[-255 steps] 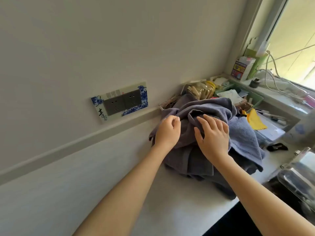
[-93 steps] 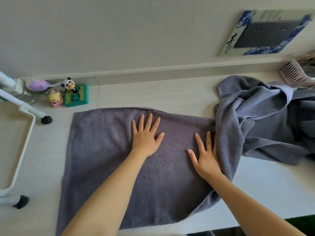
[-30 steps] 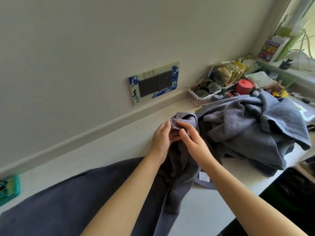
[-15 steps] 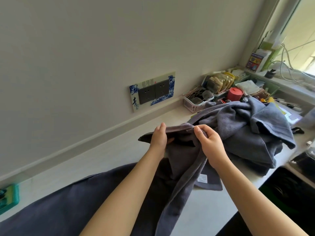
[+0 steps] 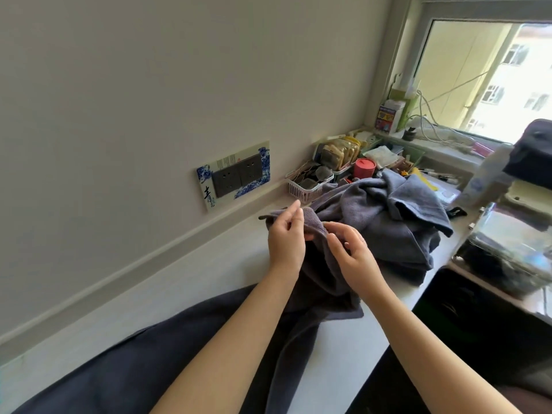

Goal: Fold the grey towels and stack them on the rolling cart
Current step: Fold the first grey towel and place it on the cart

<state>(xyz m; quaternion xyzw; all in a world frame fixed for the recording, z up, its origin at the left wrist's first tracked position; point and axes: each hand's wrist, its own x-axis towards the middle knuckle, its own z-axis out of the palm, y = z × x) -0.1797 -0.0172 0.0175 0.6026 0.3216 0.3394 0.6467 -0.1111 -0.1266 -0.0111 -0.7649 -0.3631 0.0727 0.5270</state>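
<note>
A dark grey towel (image 5: 125,372) lies spread over the white counter (image 5: 191,291) at the lower left, and its far end is lifted. My left hand (image 5: 286,238) grips that lifted edge near its corner. My right hand (image 5: 349,254) pinches the same edge a little further right, close beside the left hand. Behind them a crumpled heap of lighter grey towels (image 5: 388,222) sits on the counter. The rolling cart is out of view.
A wall with a blue-patterned socket plate (image 5: 236,174) runs along the left. A pink-white basket (image 5: 307,186), a red cup (image 5: 365,168) and small clutter crowd the corner below the window (image 5: 490,76). A clear plastic box (image 5: 507,249) stands at the right.
My hands have drawn closer together along the towel's lifted edge, and the right hand has shifted left and lower. The view has swung right, bringing the window in.
</note>
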